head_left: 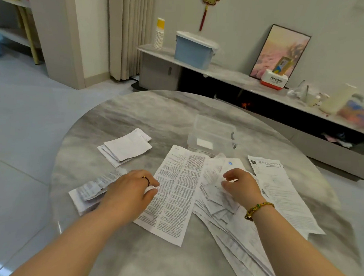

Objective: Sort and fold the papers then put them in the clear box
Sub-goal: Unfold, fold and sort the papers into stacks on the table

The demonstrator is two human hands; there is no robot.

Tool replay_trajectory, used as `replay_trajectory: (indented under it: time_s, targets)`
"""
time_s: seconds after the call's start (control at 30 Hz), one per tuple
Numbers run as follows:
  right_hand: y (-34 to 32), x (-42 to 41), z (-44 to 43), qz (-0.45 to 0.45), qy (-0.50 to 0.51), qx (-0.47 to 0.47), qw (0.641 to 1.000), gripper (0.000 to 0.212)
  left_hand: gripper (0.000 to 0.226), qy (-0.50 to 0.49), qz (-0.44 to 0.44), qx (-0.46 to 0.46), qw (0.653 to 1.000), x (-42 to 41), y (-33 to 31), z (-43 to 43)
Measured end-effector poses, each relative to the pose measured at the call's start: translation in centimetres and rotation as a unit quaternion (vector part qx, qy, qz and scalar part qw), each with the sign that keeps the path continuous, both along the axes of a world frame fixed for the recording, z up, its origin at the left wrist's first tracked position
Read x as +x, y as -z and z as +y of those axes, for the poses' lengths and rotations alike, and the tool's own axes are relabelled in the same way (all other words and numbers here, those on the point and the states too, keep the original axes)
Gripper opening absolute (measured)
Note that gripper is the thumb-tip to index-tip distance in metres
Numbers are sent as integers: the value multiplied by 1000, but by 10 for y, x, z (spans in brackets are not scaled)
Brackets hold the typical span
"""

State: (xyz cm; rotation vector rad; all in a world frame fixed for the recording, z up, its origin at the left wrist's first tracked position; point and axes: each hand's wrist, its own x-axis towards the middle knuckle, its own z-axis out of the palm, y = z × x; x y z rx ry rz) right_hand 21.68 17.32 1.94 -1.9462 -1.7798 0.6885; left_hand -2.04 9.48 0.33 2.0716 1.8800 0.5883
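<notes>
Round grey marble tabletop [148,115], viewed from above.

Left hand [131,187]: palm down at the left edge of the large printed sheet [174,191], black ring on one finger. Grip narrow, with thumb and forefinger curled and pinching a small white paper [151,189]. Cannot tell whether that is the sheet's own edge or a separate slip.

Right hand [240,187]: beaded bracelet at the wrist, fingers curled down onto the loose pile [225,215] of receipts and leaflets. The view is blurred here, so I cannot tell whether the grip holds a slip or only touches the pile.

Papers: the large printed sheet lies flat between the hands, and its right edge meets the loose pile. A long printed page [283,192] lies to the right, partly under that pile. A folded stack [125,149] sits apart at far left. A second crumpled bundle [91,192] is near left, just beside the left hand.

Clear box [213,135]: beyond the papers at centre, open at the top, with its near wall touching the top of the printed sheet. Something flat and white shows inside.

Background: a low shelf [231,75] along the wall carries a blue bin [194,49], stacked paper cups [159,35], a leaning framed picture [282,50] and a red-and-white carton [273,79].
</notes>
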Motion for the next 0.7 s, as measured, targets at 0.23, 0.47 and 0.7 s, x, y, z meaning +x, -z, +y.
replay_trajectory:
  time_s: [0.23,0.47,0.7]
  targets:
    - [13,41,-8,-11,91,-30,995,39,45,53,34,-51,997,40,9,2]
    - [25,70,-14,-28,102,-24,994,43,60,84,123,-120,982,57,23,8]
    - [29,99,1,-91,167,23,982,44,59,70,137,-119,981,63,25,13]
